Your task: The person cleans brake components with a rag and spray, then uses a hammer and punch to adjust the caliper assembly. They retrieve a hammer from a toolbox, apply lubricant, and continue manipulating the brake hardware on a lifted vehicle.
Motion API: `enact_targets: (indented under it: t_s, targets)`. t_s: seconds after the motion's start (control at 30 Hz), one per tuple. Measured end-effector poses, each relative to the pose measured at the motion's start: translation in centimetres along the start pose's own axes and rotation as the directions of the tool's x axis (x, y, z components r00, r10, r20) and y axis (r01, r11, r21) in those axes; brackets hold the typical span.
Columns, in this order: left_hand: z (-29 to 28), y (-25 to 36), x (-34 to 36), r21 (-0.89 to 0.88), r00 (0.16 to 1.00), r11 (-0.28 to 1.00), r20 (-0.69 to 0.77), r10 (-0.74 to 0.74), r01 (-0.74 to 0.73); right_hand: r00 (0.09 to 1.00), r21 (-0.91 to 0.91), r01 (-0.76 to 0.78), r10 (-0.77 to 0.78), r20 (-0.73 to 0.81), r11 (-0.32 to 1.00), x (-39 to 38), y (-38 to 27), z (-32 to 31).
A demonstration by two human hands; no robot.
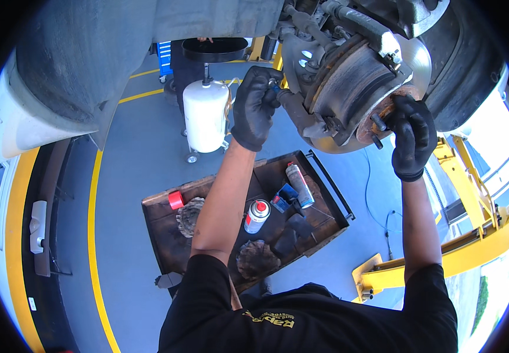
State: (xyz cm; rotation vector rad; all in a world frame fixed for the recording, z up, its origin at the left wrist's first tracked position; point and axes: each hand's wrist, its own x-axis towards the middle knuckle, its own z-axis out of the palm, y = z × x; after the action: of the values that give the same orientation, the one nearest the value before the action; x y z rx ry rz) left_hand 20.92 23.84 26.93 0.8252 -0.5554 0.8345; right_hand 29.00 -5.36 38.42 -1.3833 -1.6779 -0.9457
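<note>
At the upper middle, my left hand (255,109), in a black glove, is closed beside a rod-like part (293,112) at the inner side of the brake assembly. A bit of blue shows at its fingertips; what it holds is mostly hidden. My right hand (413,135), gloved too, has its fingers curled on the rusty wheel hub (370,125), next to the protruding wheel studs (378,122). Between the hands is a worn brake disc (351,88) with a scored, rusty edge. The brake caliper (372,29) sits above it.
Below my arms stands a dirty cart (219,191) carrying a spray can (257,216), a second can (300,185), a red cap (175,200) and brake pads (287,241). Behind it are a white drain tank (205,116) and another person's hand (205,39). A yellow lift arm (443,265) crosses at right.
</note>
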Motion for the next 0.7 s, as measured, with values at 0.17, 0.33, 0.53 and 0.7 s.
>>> enact_targets:
  t_s: [0.17, 0.33, 0.53, 0.7]
  targets:
    - [0.1, 3.6, 1.9, 0.634, 0.989, 0.772, 0.143, -0.046, -0.056, 0.998, -0.058, 0.069, -0.07, 0.0, 0.996, 0.3, 0.1, 0.2]
    - [-0.2, 4.4, 2.9, 0.74, 0.949, 0.615, 0.314, 0.045, -0.274, 1.0, 0.008, 0.014, -0.014, -0.017, 1.0, 0.1, -0.2, 0.5]
    - [2.6, -1.7, -0.6, -0.124, 0.987, 0.988, -0.141, 0.075, -0.092, 0.985, -0.2, 0.17, -0.171, 0.014, 0.965, 0.4, 0.0, 0.6]
    - [2.8, -0.6, 0.0, -0.163, 0.998, 0.986, -0.051, 0.035, -0.043, 0.995, -0.178, 0.094, -0.096, -0.002, 0.979, 0.5, 0.1, 0.4]
